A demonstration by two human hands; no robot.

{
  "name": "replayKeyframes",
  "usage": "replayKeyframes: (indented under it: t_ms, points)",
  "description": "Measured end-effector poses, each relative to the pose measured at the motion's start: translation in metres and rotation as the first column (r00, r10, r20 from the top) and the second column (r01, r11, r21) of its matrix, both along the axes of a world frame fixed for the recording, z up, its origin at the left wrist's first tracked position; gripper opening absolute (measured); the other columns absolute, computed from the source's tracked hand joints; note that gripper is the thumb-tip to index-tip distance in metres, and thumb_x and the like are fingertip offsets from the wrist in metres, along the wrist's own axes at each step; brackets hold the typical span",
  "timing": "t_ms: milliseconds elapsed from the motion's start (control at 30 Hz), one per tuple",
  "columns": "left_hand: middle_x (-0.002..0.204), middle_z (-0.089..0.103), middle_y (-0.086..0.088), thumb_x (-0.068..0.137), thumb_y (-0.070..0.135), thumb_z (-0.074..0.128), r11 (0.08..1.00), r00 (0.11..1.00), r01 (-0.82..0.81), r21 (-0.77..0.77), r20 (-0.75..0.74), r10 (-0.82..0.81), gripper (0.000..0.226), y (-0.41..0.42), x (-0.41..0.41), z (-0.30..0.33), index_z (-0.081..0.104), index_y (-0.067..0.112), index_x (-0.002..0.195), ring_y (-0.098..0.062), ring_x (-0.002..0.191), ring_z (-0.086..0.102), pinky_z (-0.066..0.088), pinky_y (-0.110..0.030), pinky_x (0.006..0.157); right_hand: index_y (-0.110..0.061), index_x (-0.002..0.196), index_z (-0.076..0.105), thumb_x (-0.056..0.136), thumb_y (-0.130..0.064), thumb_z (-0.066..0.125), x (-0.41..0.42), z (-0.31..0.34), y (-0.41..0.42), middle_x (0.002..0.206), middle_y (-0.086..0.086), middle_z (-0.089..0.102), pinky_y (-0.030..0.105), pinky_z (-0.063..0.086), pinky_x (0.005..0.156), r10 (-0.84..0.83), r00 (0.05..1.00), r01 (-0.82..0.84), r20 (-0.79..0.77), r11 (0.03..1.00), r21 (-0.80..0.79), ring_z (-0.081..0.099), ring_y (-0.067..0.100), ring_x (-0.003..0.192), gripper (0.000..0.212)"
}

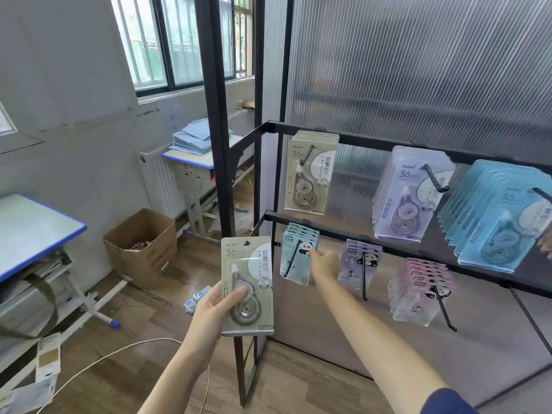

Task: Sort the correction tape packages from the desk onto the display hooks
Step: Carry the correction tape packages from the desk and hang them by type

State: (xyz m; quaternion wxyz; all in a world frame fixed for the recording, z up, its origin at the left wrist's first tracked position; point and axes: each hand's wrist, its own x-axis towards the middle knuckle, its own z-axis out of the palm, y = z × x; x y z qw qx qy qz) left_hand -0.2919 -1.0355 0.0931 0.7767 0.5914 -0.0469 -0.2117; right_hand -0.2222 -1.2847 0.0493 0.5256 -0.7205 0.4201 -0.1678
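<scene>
1. Head view, left hand: the fingers [239, 294] of the left hand [215, 306] are curled round the lower left edge of a beige correction tape package [247, 285], thumb pressed across its clear blister. The package stands upright, long axis vertical, printed face to the camera, its hang hole at the top, above the fingers.

2. Head view, right hand: the right hand [324, 262] reaches out to the lower rail, its fingertips touching the front card of the green panda packages [295, 261]. I cannot tell whether they pinch that card or only press on it.

3. The relation that matters: the matching beige stack [310, 171] hangs on the upper-left hook [310, 150], up and to the right of the left-hand fingers, directly above the right hand. The held package's hole already points upward, so I judge that it needs a lift and a shift rightward, not a turn.

4. Nearer hand: the left carries the package and sits just below and left of that hook; the right is closer to the rack but busy on the lower row.

5. Other hooks: lilac packages [409, 192] and blue packages [501, 216] hang well to the right of both hands.
</scene>
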Motion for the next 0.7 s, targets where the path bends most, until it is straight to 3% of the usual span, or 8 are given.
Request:
replayKeyframes:
  t_ms: [67,167,300,433,600,700]
  points:
    - [0.111,0.072,-0.016,0.079,0.028,0.074,1.000,1.000,0.011,-0.003,0.010,-0.010,0.043,0.000,0.001,0.003,0.066,0.008,0.115,-0.035,0.104,0.068,0.045,-0.062,0.100,-0.014,0.063,0.043,0.094,-0.020,0.056,-0.016,0.013,0.008,0.060,0.001,0.045,0.030,0.042,0.060,0.013,0.996,-0.020,0.090,0.997,0.070,0.047,0.019,0.060,0.034]
    - [0.113,0.072,-0.016,0.074,0.033,0.075,0.999,0.998,0.045,-0.009,0.048,-0.044,0.046,-0.001,0.001,0.012,0.067,0.011,0.114,-0.036,0.105,0.068,0.046,-0.061,0.100,-0.014,0.084,0.060,0.096,-0.018,0.055,-0.054,0.048,0.025,0.079,0.003,0.064,0.033,0.054,0.078,0.044,0.947,-0.121,0.317,0.967,0.226,0.060,0.016,0.070,0.014]
    - [0.113,0.072,-0.015,0.076,0.033,0.074,0.995,0.986,0.101,-0.003,0.137,-0.100,0.046,-0.004,0.003,0.033,0.066,0.010,0.116,-0.035,0.105,0.068,0.047,-0.057,0.099,-0.009,0.096,0.070,0.095,-0.028,0.058,-0.096,0.108,0.054,0.085,0.003,0.071,0.029,0.057,0.078,0.258,0.806,-0.403,0.533,0.898,0.175,0.066,0.013,0.074,0.022]
    - [0.114,0.071,-0.016,0.081,0.029,0.069,0.990,0.973,0.136,-0.024,0.189,-0.129,0.045,-0.008,0.004,0.054,0.063,0.008,0.120,-0.036,0.106,0.067,0.047,-0.058,0.100,-0.014,0.102,0.070,0.093,-0.034,0.059,-0.117,0.151,0.072,0.093,0.003,0.073,0.023,0.056,0.072,0.445,0.721,-0.495,0.531,0.867,-0.053,0.067,0.010,0.078,0.024]
    - [0.113,0.072,-0.012,0.088,0.026,0.069,0.982,0.938,0.186,0.020,0.295,-0.183,0.039,-0.007,0.001,0.074,0.059,0.009,0.122,-0.032,0.106,0.068,0.052,-0.052,0.096,-0.015,0.093,0.071,0.089,-0.018,0.067,-0.122,0.171,0.076,0.082,0.003,0.071,0.022,0.053,0.064,0.408,0.727,-0.424,0.551,0.899,-0.106,0.062,0.011,0.069,0.006]
    - [0.112,0.072,-0.005,0.085,0.030,0.068,0.996,0.892,0.063,0.059,0.444,-0.083,0.039,-0.002,0.005,0.086,0.059,0.017,0.120,-0.022,0.104,0.069,0.058,-0.036,0.087,-0.013,0.094,0.071,0.090,-0.016,0.066,-0.125,0.181,0.074,0.085,0.006,0.072,0.020,0.053,0.063,0.378,0.716,-0.389,0.588,0.914,-0.114,0.063,0.011,0.069,0.007]
